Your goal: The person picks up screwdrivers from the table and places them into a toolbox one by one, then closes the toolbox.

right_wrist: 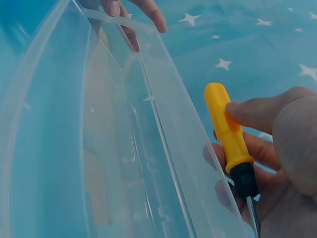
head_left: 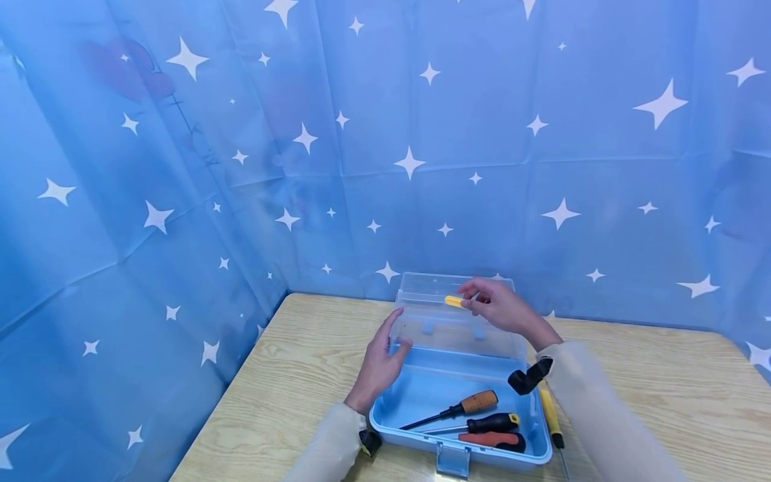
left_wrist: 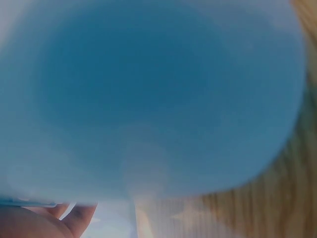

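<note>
My right hand (head_left: 496,304) holds a yellow-handled screwdriver (right_wrist: 225,124) above the raised lid, its thumb on the handle. The black collar and part of the metal shaft show in the right wrist view. My left hand (head_left: 379,361) grips the left edge of the clear lid (head_left: 458,328), with fingertips at the lid's end in the right wrist view. The light-blue toolbox (head_left: 415,385) stands open below. Inside lie a brown-handled screwdriver (head_left: 478,402), a black-and-yellow one, and a red-and-black handled tool (head_left: 490,440). A blurred blue surface fills most of the left wrist view.
Another yellow-handled screwdriver (head_left: 550,412) lies on the wood-grain table (head_left: 289,375), along the toolbox's right side. The front latch (head_left: 453,460) hangs down. A blue curtain (head_left: 361,134) with white stars rises behind and to the left.
</note>
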`<state>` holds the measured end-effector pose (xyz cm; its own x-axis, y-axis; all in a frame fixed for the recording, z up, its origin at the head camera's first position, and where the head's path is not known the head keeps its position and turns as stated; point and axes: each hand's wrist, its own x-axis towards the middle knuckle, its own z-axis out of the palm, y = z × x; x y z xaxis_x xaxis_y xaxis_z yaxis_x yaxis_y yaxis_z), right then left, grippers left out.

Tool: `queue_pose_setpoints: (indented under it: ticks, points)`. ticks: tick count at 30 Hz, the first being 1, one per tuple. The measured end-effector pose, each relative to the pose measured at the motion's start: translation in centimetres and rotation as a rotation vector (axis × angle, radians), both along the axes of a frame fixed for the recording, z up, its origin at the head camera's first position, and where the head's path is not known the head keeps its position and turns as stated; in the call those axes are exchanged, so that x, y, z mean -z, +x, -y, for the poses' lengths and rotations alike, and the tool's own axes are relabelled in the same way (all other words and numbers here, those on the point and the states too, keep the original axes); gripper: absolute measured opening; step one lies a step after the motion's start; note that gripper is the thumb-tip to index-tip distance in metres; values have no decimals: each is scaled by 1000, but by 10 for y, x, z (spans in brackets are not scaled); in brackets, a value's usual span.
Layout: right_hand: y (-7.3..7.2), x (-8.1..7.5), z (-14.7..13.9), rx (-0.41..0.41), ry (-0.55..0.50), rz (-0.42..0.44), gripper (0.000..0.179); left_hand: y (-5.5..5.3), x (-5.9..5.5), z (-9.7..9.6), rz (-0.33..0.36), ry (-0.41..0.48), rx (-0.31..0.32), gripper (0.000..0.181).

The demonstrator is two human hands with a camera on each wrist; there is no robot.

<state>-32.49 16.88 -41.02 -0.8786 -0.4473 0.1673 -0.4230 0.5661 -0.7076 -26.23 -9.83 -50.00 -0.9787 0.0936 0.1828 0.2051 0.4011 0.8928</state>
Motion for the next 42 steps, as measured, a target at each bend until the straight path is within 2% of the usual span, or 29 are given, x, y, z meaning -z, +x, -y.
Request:
queue_pose_setpoints:
  ticks: [14,30,42]
  points:
    - [1,1,8,-13,-7,24,21,0,-1,-4,-2,-9,-9,59]
    - [1,15,9,30,-22,68,22,0,-1,-4,-4,-8,-10,60]
    - [4,15,15,-24,21,46,19,1,-2,-2,2,7,-10,61]
